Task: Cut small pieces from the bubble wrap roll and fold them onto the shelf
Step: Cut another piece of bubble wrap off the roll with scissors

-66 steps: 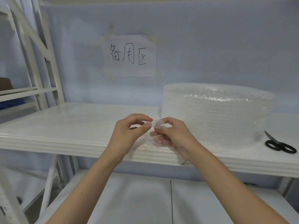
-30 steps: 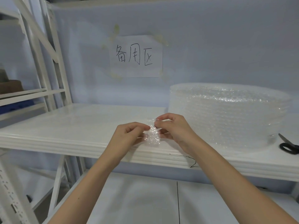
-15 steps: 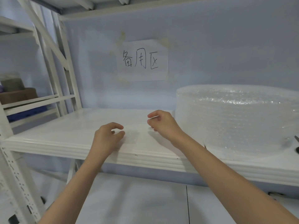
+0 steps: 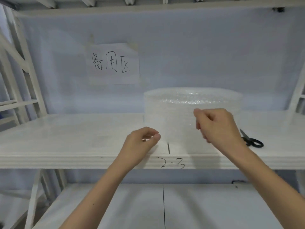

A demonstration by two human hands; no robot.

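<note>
Bubble wrap roll (image 4: 178, 104) blurs behind curled left hand (image 4: 140, 141) and right hand (image 4: 216, 126); grip unclear.

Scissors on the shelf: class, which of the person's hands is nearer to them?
Right. The right hand hangs just left of the scissors, in front of the bubble wrap roll; the left hand is farther left, beyond the roll's left edge.

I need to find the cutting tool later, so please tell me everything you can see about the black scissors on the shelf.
The black scissors lie flat on the white shelf board, to the right of the clear bubble wrap roll. Two dark loop handles point right; the thin blades, closed as far as I can tell, point up-left and pass behind the right hand. Neither hand touches them. The material is unclear.
</note>
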